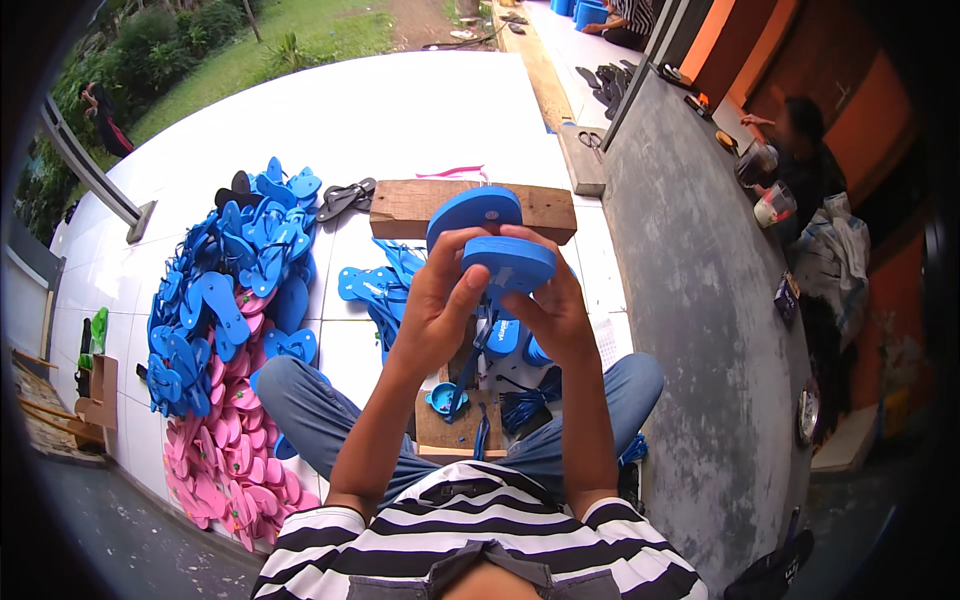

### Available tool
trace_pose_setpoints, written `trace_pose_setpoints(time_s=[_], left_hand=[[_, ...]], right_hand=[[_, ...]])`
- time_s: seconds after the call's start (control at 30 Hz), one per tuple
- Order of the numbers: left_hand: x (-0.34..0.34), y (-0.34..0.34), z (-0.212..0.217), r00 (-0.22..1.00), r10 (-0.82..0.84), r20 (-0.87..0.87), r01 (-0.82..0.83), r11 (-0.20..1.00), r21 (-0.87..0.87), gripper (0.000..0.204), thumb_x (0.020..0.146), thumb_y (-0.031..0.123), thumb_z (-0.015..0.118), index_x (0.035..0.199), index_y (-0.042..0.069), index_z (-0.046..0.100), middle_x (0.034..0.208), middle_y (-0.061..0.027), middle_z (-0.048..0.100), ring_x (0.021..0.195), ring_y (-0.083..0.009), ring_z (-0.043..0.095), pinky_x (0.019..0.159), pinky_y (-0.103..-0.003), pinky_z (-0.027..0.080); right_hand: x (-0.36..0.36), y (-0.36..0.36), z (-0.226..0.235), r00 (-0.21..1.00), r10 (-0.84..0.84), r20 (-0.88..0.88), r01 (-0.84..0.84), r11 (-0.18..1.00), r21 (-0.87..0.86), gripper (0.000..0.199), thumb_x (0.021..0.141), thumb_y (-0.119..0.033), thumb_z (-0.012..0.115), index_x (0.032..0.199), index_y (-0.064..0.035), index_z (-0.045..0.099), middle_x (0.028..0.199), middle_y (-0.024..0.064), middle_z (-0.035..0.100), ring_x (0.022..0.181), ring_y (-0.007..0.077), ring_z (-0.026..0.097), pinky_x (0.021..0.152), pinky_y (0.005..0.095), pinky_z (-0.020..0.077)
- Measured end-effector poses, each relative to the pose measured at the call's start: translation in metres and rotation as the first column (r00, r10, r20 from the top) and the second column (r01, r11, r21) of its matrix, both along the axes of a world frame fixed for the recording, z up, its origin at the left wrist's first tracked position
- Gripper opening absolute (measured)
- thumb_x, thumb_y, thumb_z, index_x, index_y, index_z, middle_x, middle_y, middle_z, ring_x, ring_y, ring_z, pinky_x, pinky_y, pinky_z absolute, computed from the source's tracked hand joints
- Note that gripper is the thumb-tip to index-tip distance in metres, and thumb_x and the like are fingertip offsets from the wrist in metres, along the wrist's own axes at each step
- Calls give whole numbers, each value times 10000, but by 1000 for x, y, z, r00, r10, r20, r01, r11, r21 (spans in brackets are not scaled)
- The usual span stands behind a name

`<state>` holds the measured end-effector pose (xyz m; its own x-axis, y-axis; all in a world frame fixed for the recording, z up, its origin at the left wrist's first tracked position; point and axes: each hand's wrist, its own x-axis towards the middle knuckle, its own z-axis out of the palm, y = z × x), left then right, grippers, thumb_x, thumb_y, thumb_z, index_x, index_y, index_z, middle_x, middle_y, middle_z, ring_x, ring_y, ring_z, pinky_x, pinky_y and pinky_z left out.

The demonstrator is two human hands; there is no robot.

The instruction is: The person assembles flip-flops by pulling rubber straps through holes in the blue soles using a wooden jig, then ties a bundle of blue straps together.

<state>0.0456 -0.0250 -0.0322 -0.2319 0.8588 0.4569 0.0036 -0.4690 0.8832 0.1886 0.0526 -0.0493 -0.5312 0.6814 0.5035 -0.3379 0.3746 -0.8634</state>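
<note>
Two blue flip-flops are held up in front of me, the nearer one overlapping the farther one. My left hand grips them from the left, its thumb against the nearer sole. On the right side my right hand closes round the nearer flip-flop, thumb at its lower edge. A dark strap hangs below the pair. Beneath my hands lie more blue flip-flops, a small blue bowl on a wooden board, and a bundle of dark blue straps.
A wooden block lies beyond my hands, with black flip-flops beside it. At left is a heap of blue flip-flops and pink flip-flops. Scissors rest on a ledge at right. A person sits far right.
</note>
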Motion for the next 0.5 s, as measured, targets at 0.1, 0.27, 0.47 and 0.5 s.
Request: trace_pose_setpoints(time_s=[0.1,0.27,0.47,0.5], left_hand=[[-8,19,3,990,-135,28,135,991,6,347,1029,364,527,1155,44,574,1014,-16,589,924,-64,522,806,-223,426],[14,14,1,998,46,52,-44,998,-42,360,1020,404,539,1022,50,606,829,54,530,788,-30,445,685,-197,374],[29,-8,0,988,114,105,-103,990,-100,344,1013,370,563,997,30,608,847,22,589,801,-38,504,699,-195,413],[30,-10,0,989,113,98,-99,986,-136,348,1010,367,569,1015,22,615,867,8,613,823,-49,530,724,-201,430]], right_hand=[[-9,11,9,998,67,21,-67,997,-39,507,868,-146,749,1334,-85,559,1272,106,606,1148,186,590,938,331,504],[-23,-1,-1,996,-87,-13,83,981,-177,351,918,-219,709,1226,-59,656,1072,53,693,995,119,625,879,287,503],[-13,-33,3,985,-168,41,174,957,-233,310,921,-183,689,1178,-11,662,1029,73,710,909,113,646,809,274,522],[0,-52,-7,980,-189,67,199,961,-193,310,905,-161,703,1173,-9,662,1049,89,710,944,134,653,841,288,521]])
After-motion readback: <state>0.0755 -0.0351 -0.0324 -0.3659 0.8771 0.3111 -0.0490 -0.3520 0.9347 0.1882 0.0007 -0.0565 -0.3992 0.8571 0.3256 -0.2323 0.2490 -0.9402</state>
